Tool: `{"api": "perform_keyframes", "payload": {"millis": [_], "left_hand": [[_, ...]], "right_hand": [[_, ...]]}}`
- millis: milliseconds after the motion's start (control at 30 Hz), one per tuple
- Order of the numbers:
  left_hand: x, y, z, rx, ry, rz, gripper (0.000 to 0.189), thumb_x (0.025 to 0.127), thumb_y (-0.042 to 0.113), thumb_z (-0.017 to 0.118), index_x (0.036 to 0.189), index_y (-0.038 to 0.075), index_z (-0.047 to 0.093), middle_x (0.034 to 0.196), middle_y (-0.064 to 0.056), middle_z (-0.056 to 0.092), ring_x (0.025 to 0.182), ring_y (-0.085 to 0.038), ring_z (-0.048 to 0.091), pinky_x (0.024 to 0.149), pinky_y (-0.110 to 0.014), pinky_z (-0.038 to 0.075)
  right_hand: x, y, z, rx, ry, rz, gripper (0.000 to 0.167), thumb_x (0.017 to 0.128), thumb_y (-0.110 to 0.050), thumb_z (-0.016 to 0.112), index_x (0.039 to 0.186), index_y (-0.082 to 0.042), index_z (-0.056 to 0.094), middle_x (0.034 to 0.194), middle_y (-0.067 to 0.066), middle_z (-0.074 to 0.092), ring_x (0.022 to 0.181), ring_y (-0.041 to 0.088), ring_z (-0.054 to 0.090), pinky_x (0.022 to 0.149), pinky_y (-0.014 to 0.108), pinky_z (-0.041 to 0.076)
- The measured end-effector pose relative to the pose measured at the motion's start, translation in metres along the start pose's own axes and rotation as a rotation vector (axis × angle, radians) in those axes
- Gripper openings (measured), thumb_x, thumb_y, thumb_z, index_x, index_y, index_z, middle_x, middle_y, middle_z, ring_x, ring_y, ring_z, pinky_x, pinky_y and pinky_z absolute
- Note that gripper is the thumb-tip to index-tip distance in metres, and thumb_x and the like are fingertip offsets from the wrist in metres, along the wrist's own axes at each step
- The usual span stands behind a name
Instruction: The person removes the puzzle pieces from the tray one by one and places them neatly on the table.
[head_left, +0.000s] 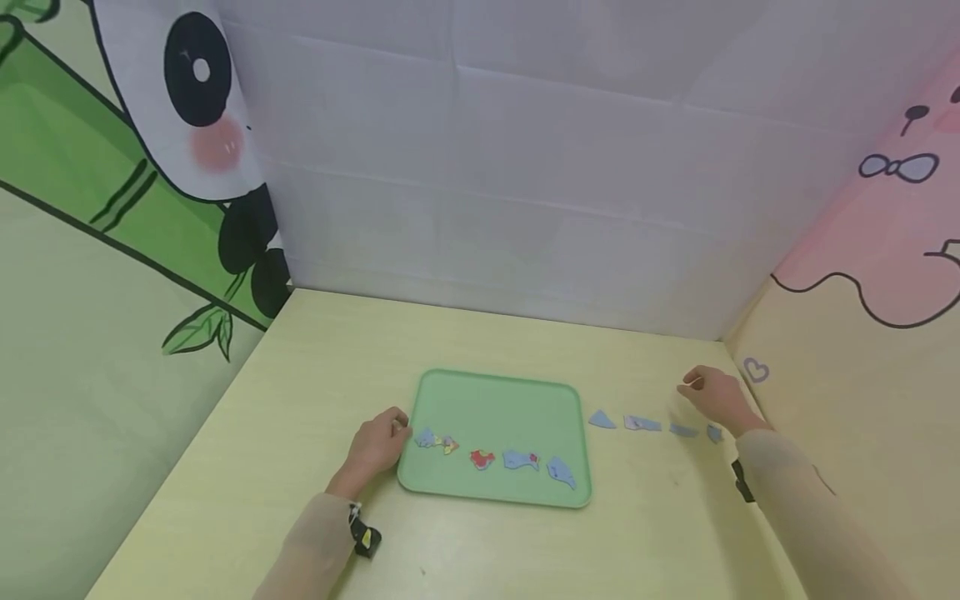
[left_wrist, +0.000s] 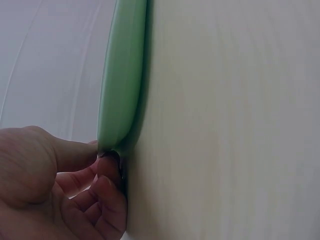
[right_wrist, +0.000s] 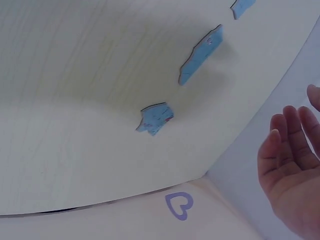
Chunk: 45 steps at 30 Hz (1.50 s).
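My left hand (head_left: 377, 439) is at the left rim of the green tray (head_left: 495, 379). In the left wrist view its thumb lies on the rim and curled fingers sit below, pinching the tray's edge. Several puzzle pieces lie in a row on the tray: a blue and yellow piece (head_left: 447, 445), a red piece (head_left: 482, 459), and blue pieces (head_left: 517, 460) further right. Above the table at the right, my right hand (head_left: 714, 395) hovers with loosely bent fingers and holds nothing. Nearest below it lie a blue strip piece (right_wrist: 201, 54) and a small blue piece (right_wrist: 156, 118).
More blue pieces, a triangular one (head_left: 602, 419) and an oblong one (head_left: 642, 423), lie on the pale wooden table (head_left: 480, 550) right of the tray. A white cloth wall (head_left: 487, 208) stands behind, and a printed side wall (head_left: 862, 358) closes the right side.
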<state>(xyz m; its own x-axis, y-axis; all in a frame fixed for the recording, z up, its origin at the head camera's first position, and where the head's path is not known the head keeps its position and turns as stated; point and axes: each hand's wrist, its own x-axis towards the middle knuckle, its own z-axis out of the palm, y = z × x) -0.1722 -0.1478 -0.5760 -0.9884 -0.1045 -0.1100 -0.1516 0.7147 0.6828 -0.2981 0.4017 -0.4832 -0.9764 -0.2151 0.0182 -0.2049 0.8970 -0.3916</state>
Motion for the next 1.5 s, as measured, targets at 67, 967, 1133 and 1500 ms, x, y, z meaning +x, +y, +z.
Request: {"api": "perform_keyframes", "payload": {"millis": [67,967,1133,1500], "left_hand": [[0.000,0.000,0.001,0.001,0.004,0.004,0.019,0.095,0.017,0.056,0.107,0.002,0.060,0.073,-0.002,0.056,0.062,-0.016,0.050,0.056,-0.032,0.042],[0.001,0.000,0.003,-0.002,0.014,-0.005,0.019,0.095,0.018,0.056,0.108,0.003,0.060,0.076,-0.002,0.058,0.062,-0.016,0.052,0.057,-0.031,0.043],[0.000,0.000,0.003,-0.006,0.015,0.003,0.019,0.095,0.017,0.057,0.107,0.003,0.060,0.076,-0.002,0.059,0.062,-0.015,0.052,0.057,-0.031,0.043],[0.000,0.000,0.003,-0.012,0.015,-0.001,0.020,0.095,0.018,0.056,0.108,0.003,0.060,0.075,-0.002,0.058,0.061,-0.016,0.051,0.056,-0.031,0.042]], "right_hand": [[0.004,-0.007,0.001,0.005,0.003,-0.017,0.027,0.093,-0.020,0.060,0.102,0.005,0.059,0.092,0.020,0.065,0.083,0.037,0.060,0.072,0.052,0.046],[0.033,-0.145,0.070,0.106,-0.016,-0.220,0.025,0.091,-0.019,0.064,0.107,0.000,0.062,0.087,0.004,0.063,0.080,0.021,0.059,0.073,0.040,0.048],[0.033,-0.170,0.087,0.100,-0.039,-0.235,0.023,0.089,-0.017,0.066,0.105,-0.001,0.063,0.086,0.002,0.063,0.078,0.019,0.058,0.071,0.037,0.048],[0.035,-0.218,0.117,0.132,-0.073,-0.283,0.023,0.088,-0.022,0.069,0.103,-0.006,0.065,0.085,-0.002,0.062,0.078,0.014,0.057,0.072,0.033,0.047]]}}
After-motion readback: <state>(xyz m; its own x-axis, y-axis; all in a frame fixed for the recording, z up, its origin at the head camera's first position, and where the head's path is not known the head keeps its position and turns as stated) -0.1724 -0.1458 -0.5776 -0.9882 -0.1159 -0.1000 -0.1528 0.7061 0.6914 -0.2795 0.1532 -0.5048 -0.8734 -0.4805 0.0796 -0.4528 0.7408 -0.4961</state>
